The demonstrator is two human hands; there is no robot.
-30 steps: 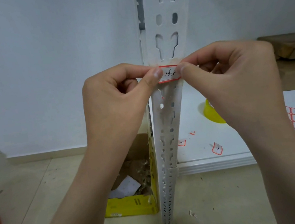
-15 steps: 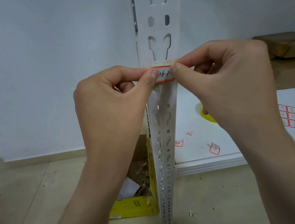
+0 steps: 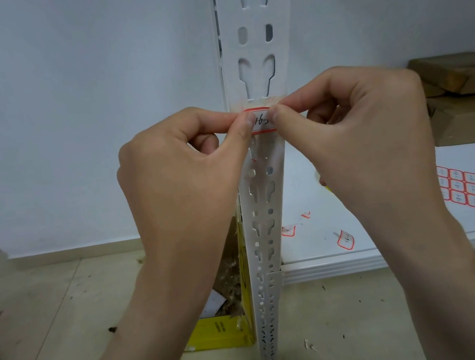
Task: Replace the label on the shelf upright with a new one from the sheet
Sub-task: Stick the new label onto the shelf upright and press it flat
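Observation:
A white slotted shelf upright stands in the middle of the view. Across its face lies a small white label with a red border and handwriting. My left hand pinches the label's left end between thumb and forefinger. My right hand pinches its right end the same way. Both thumbs cover the label's ends. Just above the label the upright shows a strip of yellowish residue. The sheet of red-bordered labels lies on the white shelf board at the right.
Loose peeled labels and scraps lie on the shelf board. Brown cardboard boxes sit at the back right. A yellow box with paper waste stands on the tiled floor left of the upright. A red blur shows at the bottom left.
Both hands stay pinched on the label against the upright. The thumbs have crept a little closer together over it. The view has shifted slightly.

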